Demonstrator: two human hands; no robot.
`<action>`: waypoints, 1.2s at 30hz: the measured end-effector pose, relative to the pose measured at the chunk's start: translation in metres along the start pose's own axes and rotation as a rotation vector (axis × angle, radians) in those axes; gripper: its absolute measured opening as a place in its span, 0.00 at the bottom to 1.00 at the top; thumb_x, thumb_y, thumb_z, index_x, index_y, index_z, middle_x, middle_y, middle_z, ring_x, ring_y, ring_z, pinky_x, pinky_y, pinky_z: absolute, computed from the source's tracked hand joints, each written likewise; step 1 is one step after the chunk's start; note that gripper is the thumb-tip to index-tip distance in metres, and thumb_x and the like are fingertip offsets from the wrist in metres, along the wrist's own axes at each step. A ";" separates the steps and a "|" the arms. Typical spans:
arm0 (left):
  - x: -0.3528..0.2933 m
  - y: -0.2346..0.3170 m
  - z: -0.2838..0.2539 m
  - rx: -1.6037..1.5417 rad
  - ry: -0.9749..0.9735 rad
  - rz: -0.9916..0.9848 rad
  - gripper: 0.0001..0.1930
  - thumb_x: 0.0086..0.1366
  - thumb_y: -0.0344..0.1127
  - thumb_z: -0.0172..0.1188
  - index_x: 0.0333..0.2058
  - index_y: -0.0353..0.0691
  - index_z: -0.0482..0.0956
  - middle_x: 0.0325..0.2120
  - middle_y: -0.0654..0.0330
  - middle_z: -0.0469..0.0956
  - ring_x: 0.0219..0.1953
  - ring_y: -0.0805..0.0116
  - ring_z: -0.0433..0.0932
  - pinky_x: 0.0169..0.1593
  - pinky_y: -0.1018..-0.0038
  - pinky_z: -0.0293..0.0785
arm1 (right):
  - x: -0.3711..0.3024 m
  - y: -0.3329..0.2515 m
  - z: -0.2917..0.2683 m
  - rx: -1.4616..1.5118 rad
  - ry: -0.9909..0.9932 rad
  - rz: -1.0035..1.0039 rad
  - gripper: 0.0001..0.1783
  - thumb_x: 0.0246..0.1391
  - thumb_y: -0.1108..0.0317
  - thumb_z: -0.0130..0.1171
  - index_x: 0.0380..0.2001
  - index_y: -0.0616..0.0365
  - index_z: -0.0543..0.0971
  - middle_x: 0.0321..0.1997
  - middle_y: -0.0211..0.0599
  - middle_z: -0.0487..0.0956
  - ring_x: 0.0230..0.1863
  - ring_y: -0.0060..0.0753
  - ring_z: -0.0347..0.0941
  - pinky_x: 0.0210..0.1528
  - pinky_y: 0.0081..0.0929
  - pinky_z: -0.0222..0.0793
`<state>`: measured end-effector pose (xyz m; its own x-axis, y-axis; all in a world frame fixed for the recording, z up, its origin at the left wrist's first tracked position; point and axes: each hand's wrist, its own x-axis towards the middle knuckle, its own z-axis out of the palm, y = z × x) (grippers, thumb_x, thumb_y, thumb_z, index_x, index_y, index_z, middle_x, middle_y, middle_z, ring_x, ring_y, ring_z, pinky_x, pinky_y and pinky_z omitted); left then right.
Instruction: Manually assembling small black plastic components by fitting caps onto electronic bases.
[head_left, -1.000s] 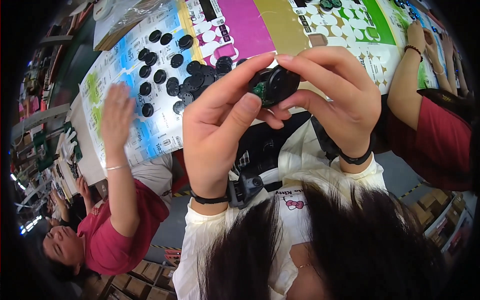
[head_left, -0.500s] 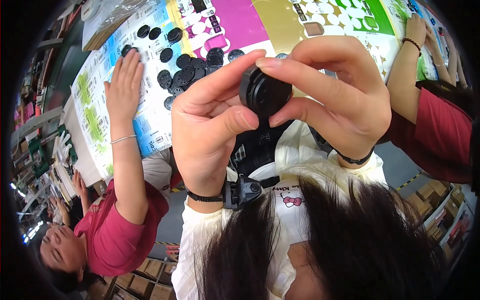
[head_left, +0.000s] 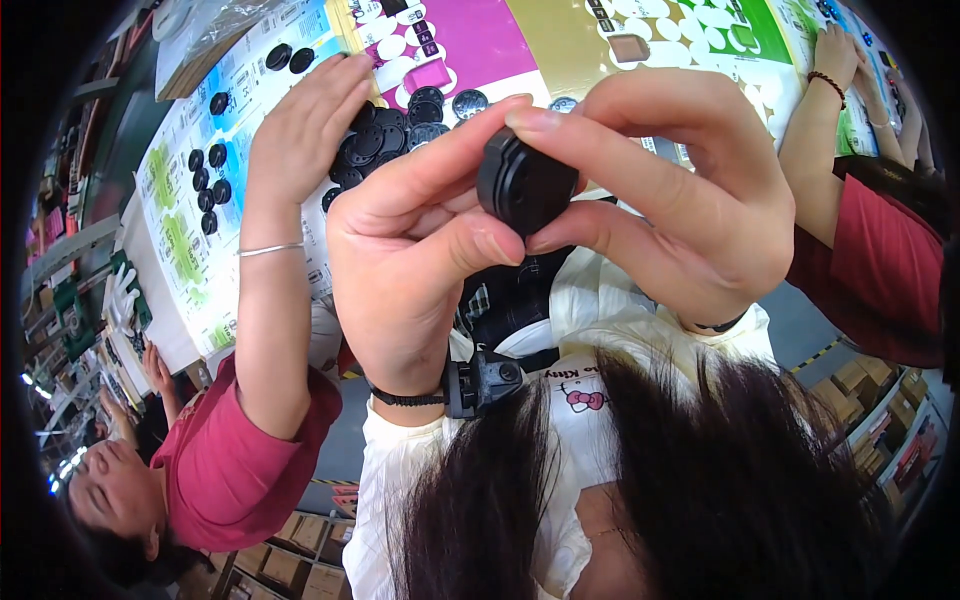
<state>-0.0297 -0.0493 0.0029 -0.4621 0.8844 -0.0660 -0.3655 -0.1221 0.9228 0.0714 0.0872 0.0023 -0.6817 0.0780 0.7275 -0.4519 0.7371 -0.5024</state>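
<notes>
Hands fill the near middle of the head view: the left hand [head_left: 420,270] and the right hand [head_left: 680,200] are raised close to the camera, each pinching a round black cap [head_left: 525,185] between thumb and forefinger, fingertips touching its rim from both sides. Dark hair [head_left: 700,470] and a white shirt [head_left: 600,330] sit below the wrists. Farther off, behind the cap, a table covered with colourful printed sheets [head_left: 470,40] carries a heap of black discs [head_left: 385,140]. A co-worker in a red top lays an open, flat hand [head_left: 305,125] on that heap. At the far right, another co-worker's hand [head_left: 835,50] rests on the sheets.
</notes>
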 end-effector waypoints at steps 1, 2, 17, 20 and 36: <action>0.001 -0.002 0.000 0.007 -0.012 0.037 0.27 0.50 0.37 0.57 0.46 0.28 0.61 0.41 0.54 0.68 0.42 0.64 0.69 0.44 0.76 0.67 | -0.001 0.001 0.000 -0.053 0.014 -0.010 0.27 0.24 0.75 0.63 0.36 0.70 0.72 0.32 0.40 0.66 0.30 0.27 0.65 0.29 0.15 0.63; 0.000 -0.003 0.001 0.016 -0.020 0.076 0.24 0.52 0.35 0.55 0.45 0.28 0.61 0.41 0.53 0.68 0.42 0.63 0.70 0.44 0.76 0.67 | -0.002 0.001 0.001 -0.102 0.028 -0.022 0.27 0.23 0.76 0.63 0.36 0.69 0.72 0.32 0.40 0.67 0.30 0.28 0.65 0.30 0.16 0.64; 0.000 -0.036 0.014 0.690 0.307 0.519 0.12 0.49 0.17 0.50 0.35 0.31 0.71 0.28 0.57 0.74 0.26 0.73 0.74 0.30 0.83 0.68 | -0.031 -0.005 0.039 0.583 0.212 0.711 0.13 0.43 0.72 0.53 0.33 0.69 0.72 0.37 0.43 0.72 0.36 0.29 0.69 0.36 0.18 0.65; 0.011 -0.045 0.008 0.776 0.266 0.566 0.12 0.50 0.18 0.49 0.35 0.32 0.71 0.26 0.59 0.74 0.24 0.73 0.74 0.27 0.83 0.68 | -0.038 0.001 0.040 0.639 0.295 0.820 0.12 0.46 0.72 0.51 0.34 0.69 0.72 0.35 0.42 0.73 0.35 0.25 0.69 0.37 0.17 0.65; 0.137 -0.032 -0.166 2.187 0.208 0.081 0.20 0.49 0.31 0.50 0.44 0.36 0.66 0.44 0.45 0.63 0.48 0.53 0.62 0.50 0.67 0.58 | -0.071 0.091 0.005 -0.316 -0.424 0.469 0.18 0.33 0.80 0.54 0.33 0.57 0.70 0.33 0.36 0.66 0.34 0.34 0.67 0.33 0.24 0.65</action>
<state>-0.2152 0.0011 -0.0991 -0.5351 0.8397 0.0932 0.8094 0.5411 -0.2283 0.0758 0.1456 -0.0972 -0.9581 0.2140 0.1904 0.0891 0.8544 -0.5120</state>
